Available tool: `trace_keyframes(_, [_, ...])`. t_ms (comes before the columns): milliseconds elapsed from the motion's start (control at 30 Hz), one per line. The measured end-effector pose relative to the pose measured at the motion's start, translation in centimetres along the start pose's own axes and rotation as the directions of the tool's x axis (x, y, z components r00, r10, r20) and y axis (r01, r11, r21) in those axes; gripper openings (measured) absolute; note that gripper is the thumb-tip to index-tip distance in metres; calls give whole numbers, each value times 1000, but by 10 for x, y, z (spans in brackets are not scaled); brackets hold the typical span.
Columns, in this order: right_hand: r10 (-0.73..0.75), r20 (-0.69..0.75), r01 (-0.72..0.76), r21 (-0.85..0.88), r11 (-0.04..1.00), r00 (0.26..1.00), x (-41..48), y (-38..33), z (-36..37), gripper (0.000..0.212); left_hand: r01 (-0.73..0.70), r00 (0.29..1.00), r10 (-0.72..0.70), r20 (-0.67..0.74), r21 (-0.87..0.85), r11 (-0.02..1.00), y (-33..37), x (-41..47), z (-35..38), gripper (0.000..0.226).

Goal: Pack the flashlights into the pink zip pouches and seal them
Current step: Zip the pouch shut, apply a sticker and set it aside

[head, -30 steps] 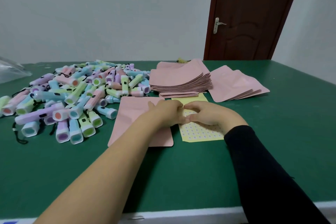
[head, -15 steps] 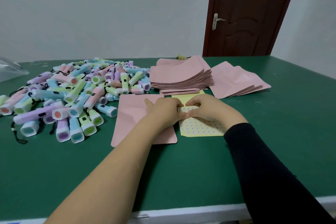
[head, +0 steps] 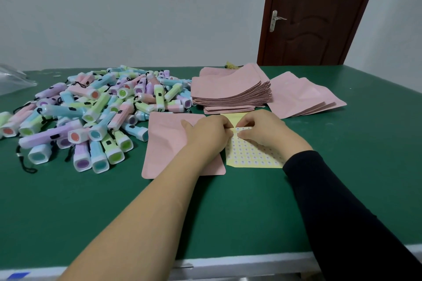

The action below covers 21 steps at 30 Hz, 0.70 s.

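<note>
A heap of pastel flashlights [head: 91, 111] covers the left of the green table [head: 68, 212]. One pink zip pouch [head: 166, 143] lies flat in front of me, with my left hand [head: 205, 132] resting over its right part. To its right lies a yellow sticker sheet [head: 249, 155] with rows of small round stickers. My right hand [head: 262, 130] sits on the sheet. The curled fingertips of both hands meet at the sheet's upper part and pinch there. Exactly what they pinch is hidden.
A thick stack of pink pouches [head: 228, 91] stands behind my hands, with a few more pouches [head: 303, 98] fanned out to its right. A clear plastic bag [head: 13, 82] lies at the far left. A brown door [head: 315, 13] is behind the table.
My hands stay together on the sticker sheet, their fingertips shifting slightly. The view has tilted a little, so everything sits a bit higher in the frame.
</note>
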State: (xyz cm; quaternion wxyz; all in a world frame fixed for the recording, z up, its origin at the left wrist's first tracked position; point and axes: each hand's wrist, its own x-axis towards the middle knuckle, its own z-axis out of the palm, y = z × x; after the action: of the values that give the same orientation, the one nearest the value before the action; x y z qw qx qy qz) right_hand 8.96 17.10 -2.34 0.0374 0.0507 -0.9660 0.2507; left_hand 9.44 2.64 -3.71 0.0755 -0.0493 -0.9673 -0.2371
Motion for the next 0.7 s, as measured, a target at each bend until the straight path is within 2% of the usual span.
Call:
trace_keyframes(233, [-4, -49, 4, -2, 1000, 999, -1, -1, -1, 10, -11, 1000, 12, -14, 19, 1000, 1, -2, 0, 12])
trace_keyframes(333, [-11, -67, 11, -1, 1000, 998, -1, -2, -1, 8, -15, 999, 15, -36, -2, 1000, 0, -2, 0, 3])
trace_keyframes(533, [-17, -63, 18, 7, 1000, 998, -1, -3, -3, 5, -12, 997, 9, -70, -49, 999, 0, -1, 1, 8])
trace_keyframes(700, [-50, -45, 57, 163, 985, 998, -3, -1, -7, 16, -19, 998, 18, -65, -25, 999, -1, -1, 1, 9])
